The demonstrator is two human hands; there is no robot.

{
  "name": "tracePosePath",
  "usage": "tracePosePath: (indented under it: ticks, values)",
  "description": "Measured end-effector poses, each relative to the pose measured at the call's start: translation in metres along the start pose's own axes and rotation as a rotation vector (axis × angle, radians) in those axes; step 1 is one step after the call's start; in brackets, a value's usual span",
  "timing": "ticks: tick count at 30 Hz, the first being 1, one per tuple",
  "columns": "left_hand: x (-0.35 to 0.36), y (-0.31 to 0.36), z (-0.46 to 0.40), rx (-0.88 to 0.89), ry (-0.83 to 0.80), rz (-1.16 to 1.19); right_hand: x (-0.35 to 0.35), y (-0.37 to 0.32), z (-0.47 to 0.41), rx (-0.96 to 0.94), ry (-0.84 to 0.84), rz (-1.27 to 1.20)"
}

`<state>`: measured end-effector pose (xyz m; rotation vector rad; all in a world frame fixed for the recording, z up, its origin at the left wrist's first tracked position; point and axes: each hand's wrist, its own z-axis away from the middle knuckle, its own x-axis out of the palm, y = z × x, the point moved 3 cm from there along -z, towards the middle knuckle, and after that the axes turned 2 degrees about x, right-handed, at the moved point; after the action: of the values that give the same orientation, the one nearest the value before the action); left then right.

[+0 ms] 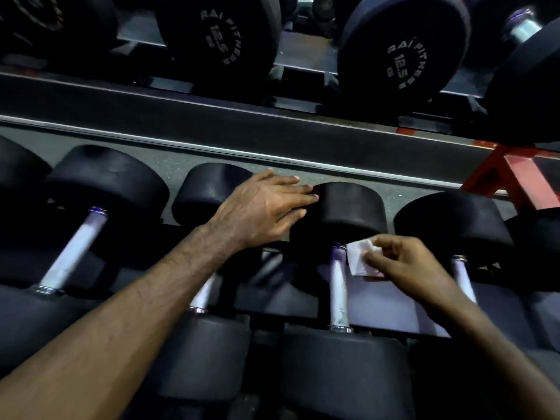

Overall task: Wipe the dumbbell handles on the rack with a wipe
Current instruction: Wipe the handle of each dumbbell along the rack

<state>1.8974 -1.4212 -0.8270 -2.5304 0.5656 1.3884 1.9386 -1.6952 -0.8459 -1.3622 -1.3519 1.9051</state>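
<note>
Head view: right hand [406,268] pinches wipe [359,257] beside chrome handle [338,286]; left hand [263,210], fingers straight, steadies dumbbell head [348,207]; next, likely wrapping the handle.

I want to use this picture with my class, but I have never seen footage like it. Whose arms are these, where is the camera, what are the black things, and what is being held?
There is no machine here. A person wears the camera on the head, so you look down along their own arms at a gym rack of dumbbells. The black drums are rubber weight ends; the pale bars between them are the handles. The left hand rests with straight fingers on the far end of one dumbbell. The right hand pinches a small white wipe right beside the top of that dumbbell's handle. On the shelf above, two weights read 12.5.
</note>
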Motion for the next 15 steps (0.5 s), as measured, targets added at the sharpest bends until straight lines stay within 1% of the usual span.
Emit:
tracePosePath:
  ticks: [2, 5, 6, 8, 10, 12, 14, 15]
  values:
    - [-0.016, -0.023, 0.014, -0.043, 0.082, -0.027, 0.018, -0.019, 0.001, -0.134, -0.023, -0.025]
    - [-0.034, -0.061, 0.039, -0.217, 0.189, 0.022, 0.064, -0.039, -0.001, -0.171, -0.114, -0.102]
    - [-0.038, -0.071, 0.048, -0.266, 0.207, 0.052, 0.086, -0.043, -0.005, -0.147, -0.15, -0.103]
    - [-0.041, -0.084, 0.061, -0.333, 0.19, 0.121, 0.135, -0.04, -0.015, -0.017, -0.169, -0.113]
    - [-0.039, -0.087, 0.067, -0.355, 0.151, 0.17, 0.18, -0.033, -0.028, 0.096, -0.12, -0.159]
    - [-0.038, -0.087, 0.068, -0.372, 0.144, 0.182, 0.218, -0.032, -0.04, 0.198, -0.056, -0.263]
    - [-0.039, -0.087, 0.069, -0.378, 0.155, 0.195, 0.245, -0.033, -0.048, 0.312, 0.02, -0.388]
    - [-0.038, -0.087, 0.069, -0.379, 0.163, 0.204, 0.251, -0.032, -0.049, 0.355, 0.05, -0.412]
